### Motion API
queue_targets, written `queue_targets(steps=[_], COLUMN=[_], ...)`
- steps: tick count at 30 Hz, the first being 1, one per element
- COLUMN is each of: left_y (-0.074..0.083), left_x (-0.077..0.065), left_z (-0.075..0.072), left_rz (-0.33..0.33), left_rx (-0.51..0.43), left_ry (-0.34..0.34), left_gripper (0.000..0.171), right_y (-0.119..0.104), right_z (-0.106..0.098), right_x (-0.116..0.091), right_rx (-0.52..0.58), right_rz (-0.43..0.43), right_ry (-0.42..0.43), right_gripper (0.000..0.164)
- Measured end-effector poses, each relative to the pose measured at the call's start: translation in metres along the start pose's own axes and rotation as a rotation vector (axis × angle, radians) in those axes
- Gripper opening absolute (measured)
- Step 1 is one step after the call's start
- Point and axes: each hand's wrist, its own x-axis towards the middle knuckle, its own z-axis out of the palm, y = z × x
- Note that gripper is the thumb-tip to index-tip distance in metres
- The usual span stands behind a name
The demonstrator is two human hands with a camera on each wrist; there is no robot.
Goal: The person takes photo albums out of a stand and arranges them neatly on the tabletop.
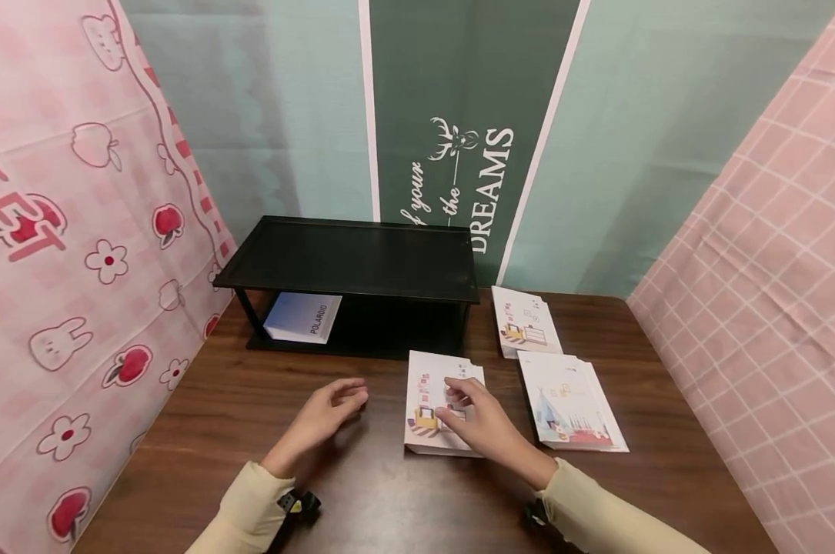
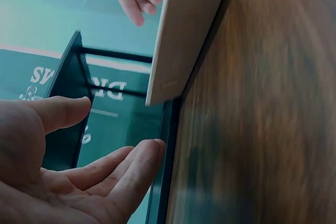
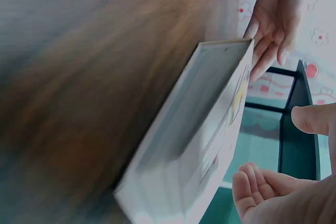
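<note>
A thick white book (image 1: 427, 392) with a yellow house-like drawing lies flat on the table, its page edges (image 3: 210, 82) facing the right wrist camera. My right hand (image 1: 486, 427) hovers over the book's right side, fingers loosely bent and thumb apart, gripping nothing. To the book's left, my left hand (image 1: 323, 419) is above the table, relaxed and holding nothing. The left wrist view shows a wide gap between the left thumb (image 2: 65, 113) and fingers (image 2: 134, 177). Two more white books, one with a house drawing (image 1: 524, 323) and one with a tent drawing (image 1: 566, 400), lie at the right.
Behind the hands stands a low black shelf (image 1: 355, 258). A blue-and-white book marked POLAROID (image 1: 306, 317) lies on its lower level at the left. Printed curtains (image 1: 306, 115) enclose the wooden table (image 1: 389, 500) at the back and both sides.
</note>
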Motion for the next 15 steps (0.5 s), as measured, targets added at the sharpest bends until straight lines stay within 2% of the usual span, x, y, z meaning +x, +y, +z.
queue_targets(steps=[5, 10, 15], left_y=[0.001, 0.001, -0.005], left_x=[0.004, 0.007, 0.010], left_z=[-0.019, -0.040, -0.059], left_rz=[-0.017, -0.034, -0.040], left_rx=[0.087, 0.179, 0.200], left_ry=[0.064, 0.114, 0.163], left_gripper=[0.047, 0.052, 0.053], right_y=[-0.012, -0.022, -0.032], right_z=[0.006, 0.014, 0.025], right_x=[0.014, 0.028, 0.042], right_rx=[0.017, 0.035, 0.059], right_rz=[-0.026, -0.084, -0.101], right_ry=[-0.070, -0.097, -0.134], right_gripper=[0.061, 0.064, 0.064])
